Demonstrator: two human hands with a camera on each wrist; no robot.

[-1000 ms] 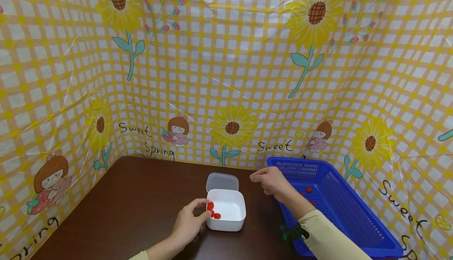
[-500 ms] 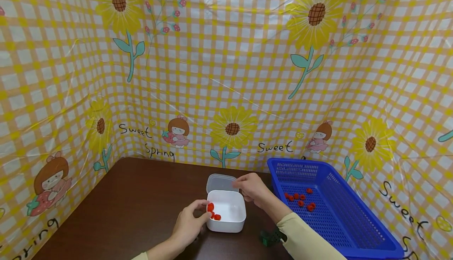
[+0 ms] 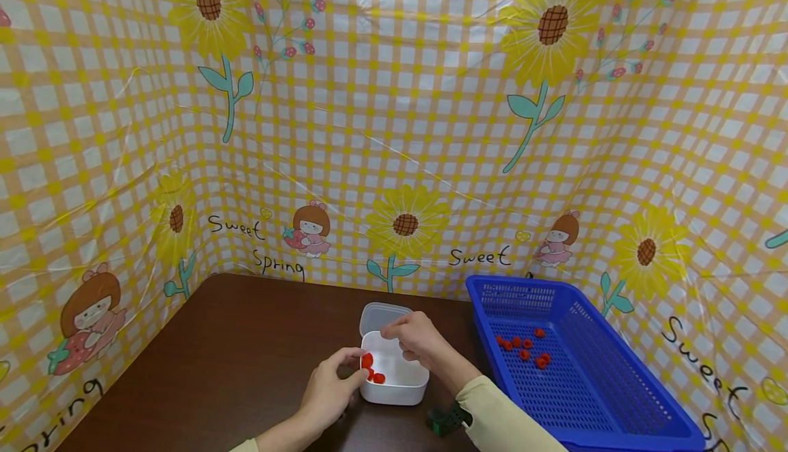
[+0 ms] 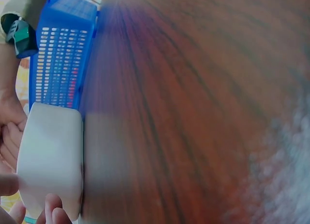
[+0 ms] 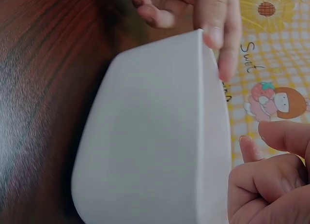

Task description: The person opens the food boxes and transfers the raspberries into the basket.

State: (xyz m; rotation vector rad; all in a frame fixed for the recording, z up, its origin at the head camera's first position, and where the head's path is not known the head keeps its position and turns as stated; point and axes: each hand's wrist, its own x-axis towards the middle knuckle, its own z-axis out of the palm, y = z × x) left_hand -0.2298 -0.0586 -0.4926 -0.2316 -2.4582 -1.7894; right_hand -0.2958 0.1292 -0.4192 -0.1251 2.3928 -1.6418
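A white square box [image 3: 394,395] stands on the brown table, its translucent lid [image 3: 377,316] at the back edge. My left hand [image 3: 330,385] grips the box's left side, thumb and fingers at the rim. Inside, by that hand, lie several small red raspberry-like berries [image 3: 379,378]. My right hand [image 3: 421,344] is over the box's back right part, its fingers bent. In the right wrist view, the index finger [image 5: 286,136] and thumb sit close together above the rim; I cannot tell whether something small is between them.
A blue perforated basket [image 3: 579,397] stands to the right, with several red berries [image 3: 524,354] towards its back left. Dark table surface [image 3: 246,342] extends left of the box. A checked sunflower cloth [image 3: 394,130] hangs round the back and sides.
My right hand has moved left from beside the basket, past the lid, to over the white box. My left hand has kept its hold on the box. The basket's berries have come into view.
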